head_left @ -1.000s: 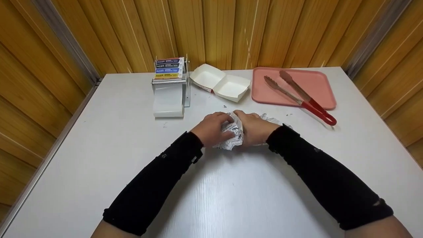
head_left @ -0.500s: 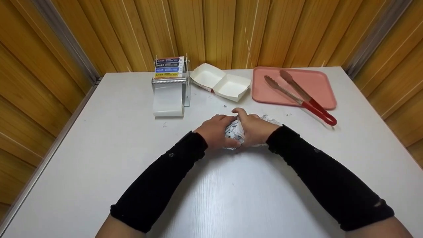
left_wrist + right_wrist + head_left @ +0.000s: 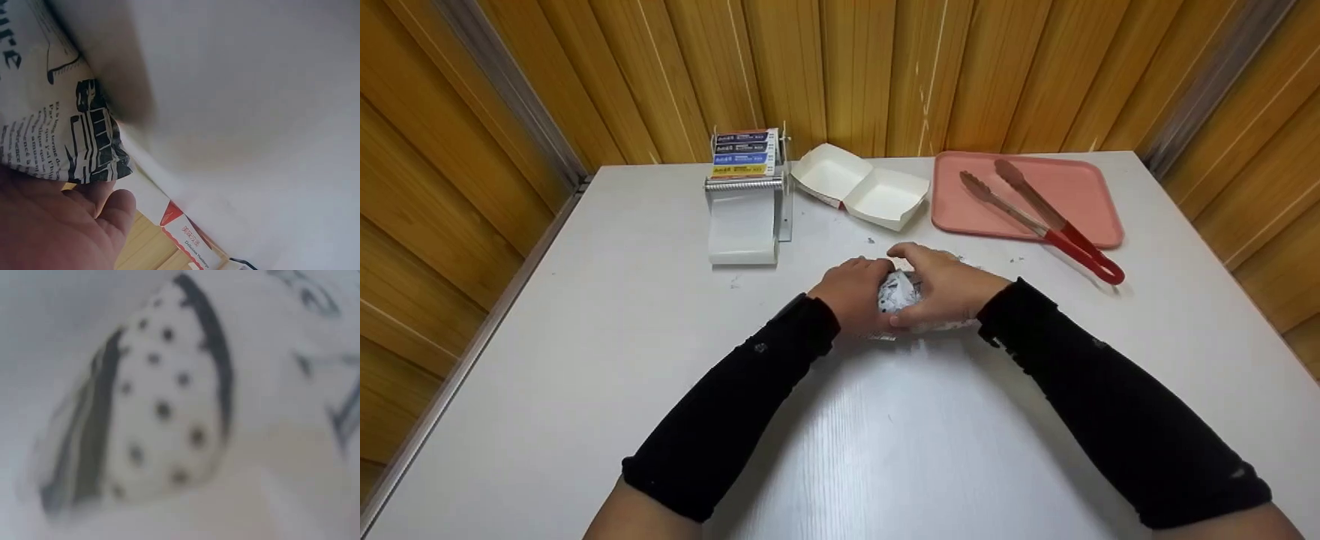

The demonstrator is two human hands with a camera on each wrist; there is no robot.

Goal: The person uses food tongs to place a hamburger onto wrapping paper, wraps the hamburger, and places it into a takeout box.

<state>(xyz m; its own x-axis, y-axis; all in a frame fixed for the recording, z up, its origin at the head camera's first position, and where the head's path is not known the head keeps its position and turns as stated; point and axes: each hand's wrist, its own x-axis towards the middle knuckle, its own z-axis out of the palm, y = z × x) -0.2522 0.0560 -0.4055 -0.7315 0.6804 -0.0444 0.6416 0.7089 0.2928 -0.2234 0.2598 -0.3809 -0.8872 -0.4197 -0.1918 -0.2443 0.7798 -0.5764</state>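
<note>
Between the two hands at the middle of the table is a bundle in printed wrapping paper (image 3: 898, 291), white with black lettering and drawings. What lies inside it is hidden. My left hand (image 3: 851, 296) grips the bundle's left side. My right hand (image 3: 949, 286) holds it from the right, thumb at the front and index finger at the back. In the left wrist view, the folded paper (image 3: 42, 112) lies against the left hand (image 3: 62, 225). Blurred printed paper (image 3: 163, 399) with dots and dark stripes fills much of the right wrist view.
Behind the hands stands an open white burger carton (image 3: 885, 196). A label dispenser (image 3: 742, 196) with a hanging white strip is to its left. On the right, red-handled tongs (image 3: 1057, 229) lie across a pink tray (image 3: 1080, 180). Wooden panels (image 3: 855, 75) border the white table (image 3: 547, 375).
The left hand has moved slightly right and closer around the bundle. The right hand has shifted a little right and its thumb now shows in front. Carton, dispenser, tray and tongs are unmoved.
</note>
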